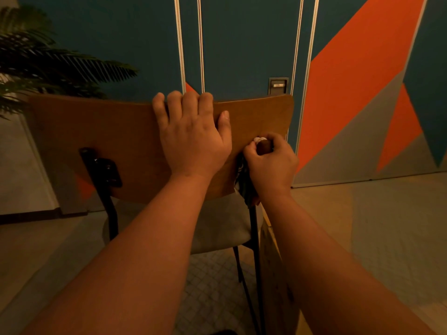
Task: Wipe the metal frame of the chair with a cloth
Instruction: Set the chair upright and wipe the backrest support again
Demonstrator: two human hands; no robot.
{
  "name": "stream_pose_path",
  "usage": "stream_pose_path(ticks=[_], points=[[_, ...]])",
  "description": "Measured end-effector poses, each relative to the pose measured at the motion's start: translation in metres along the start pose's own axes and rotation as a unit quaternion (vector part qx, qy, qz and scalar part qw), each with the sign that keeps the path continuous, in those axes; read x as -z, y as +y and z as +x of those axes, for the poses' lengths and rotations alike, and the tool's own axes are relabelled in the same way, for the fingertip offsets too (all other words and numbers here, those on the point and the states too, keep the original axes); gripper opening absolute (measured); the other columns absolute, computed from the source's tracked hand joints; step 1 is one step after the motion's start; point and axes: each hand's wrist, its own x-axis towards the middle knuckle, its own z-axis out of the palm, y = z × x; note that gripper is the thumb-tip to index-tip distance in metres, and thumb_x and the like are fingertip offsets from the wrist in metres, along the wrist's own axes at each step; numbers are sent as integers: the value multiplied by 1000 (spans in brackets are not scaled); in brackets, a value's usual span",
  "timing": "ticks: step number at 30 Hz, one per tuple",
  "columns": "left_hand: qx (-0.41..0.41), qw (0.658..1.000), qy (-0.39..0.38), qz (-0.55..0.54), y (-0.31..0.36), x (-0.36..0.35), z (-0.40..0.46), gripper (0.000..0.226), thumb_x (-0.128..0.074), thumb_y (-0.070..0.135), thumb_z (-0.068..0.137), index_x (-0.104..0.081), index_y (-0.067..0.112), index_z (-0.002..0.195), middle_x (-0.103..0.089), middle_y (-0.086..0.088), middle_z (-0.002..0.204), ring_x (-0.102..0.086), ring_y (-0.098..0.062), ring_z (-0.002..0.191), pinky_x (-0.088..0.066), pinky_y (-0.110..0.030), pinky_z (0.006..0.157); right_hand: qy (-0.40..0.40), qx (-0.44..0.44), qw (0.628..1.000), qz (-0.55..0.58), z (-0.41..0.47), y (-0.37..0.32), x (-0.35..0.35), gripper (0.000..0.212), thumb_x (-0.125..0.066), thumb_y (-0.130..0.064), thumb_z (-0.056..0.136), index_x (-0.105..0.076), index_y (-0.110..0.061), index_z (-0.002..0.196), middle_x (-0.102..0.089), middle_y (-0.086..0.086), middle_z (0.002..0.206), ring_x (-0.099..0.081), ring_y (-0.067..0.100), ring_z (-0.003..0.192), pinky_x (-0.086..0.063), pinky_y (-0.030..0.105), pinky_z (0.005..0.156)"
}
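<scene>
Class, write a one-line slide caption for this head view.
Left hand steadies the chair backrest while the right hand holds a cloth against the frame.

The chair back [101,131] is warm brown wood, its frame [110,209] black, the seat [217,226] grey. The cloth [244,187] looks dark with a white bit. The wall [350,93] carries teal, orange and grey triangles; the plant [48,64] is dark green.
</scene>
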Motion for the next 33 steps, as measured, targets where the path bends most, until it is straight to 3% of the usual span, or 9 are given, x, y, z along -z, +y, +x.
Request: stream_pose_path(ticks=[7, 13, 21, 27, 30, 33], points=[[1, 1000, 0, 2, 0, 0, 1, 44, -38, 46, 93, -57, 13, 115, -58, -12, 113, -46, -35, 115, -23, -53, 111, -15, 21, 1000, 0, -4, 1, 4, 22, -66, -32, 84, -68, -20, 103, -66, -4, 96, -59, 9, 84, -42, 12, 72], [1, 1000, 0, 0, 1, 0, 0, 43, -38, 45, 93, -57, 13, 113, -58, -13, 111, -46, -35, 114, -24, -54, 111, -9, 0, 1000, -14, 1, -1, 3, 21, -63, -37, 83, -69, -20, 94, -67, -3, 90, -61, 13, 83, -53, 34, 76], [4, 1000, 3, 0, 1, 0, 0, 43, -39, 45, 93, -58, 13, 114, -59, -12, 112, -46, -35, 116, -23, -54, 112, 1, -37, 999, 20, -4, -2, 1, 20, -63, -40, 84, -66, -21, 88, -65, -3, 86, -60, 12, 80, -52, 36, 74], [5, 1000, -3, 0, 1, 0, 0, 44, -38, 46, 93, -57, 13, 115, -58, -12, 113, -45, -35, 116, -22, -54, 112, -42, 63, 997, -33, 0, -1, 8, 14, -66, -21, 84, -65, -15, 97, -57, -5, 98, -49, 5, 83, -35, 4, 68], [5, 1000, -6, 3, 1, 0, 0, 45, -37, 46, 93, -57, 13, 116, -58, -12, 113, -45, -35, 116, -22, -54, 112, -35, 56, 998, -25, 0, -1, 6, 17, -65, -22, 84, -65, -16, 101, -58, -6, 99, -49, 5, 85, -33, 0, 69], [3, 1000, -4, 0, 1, 0, 0, 45, -38, 46, 93, -57, 13, 115, -58, -12, 113, -45, -35, 116, -22, -53, 112, -24, 24, 999, -8, -2, -1, 3, 16, -63, -28, 87, -65, -19, 99, -62, -4, 95, -54, 8, 84, -37, 5, 69]])
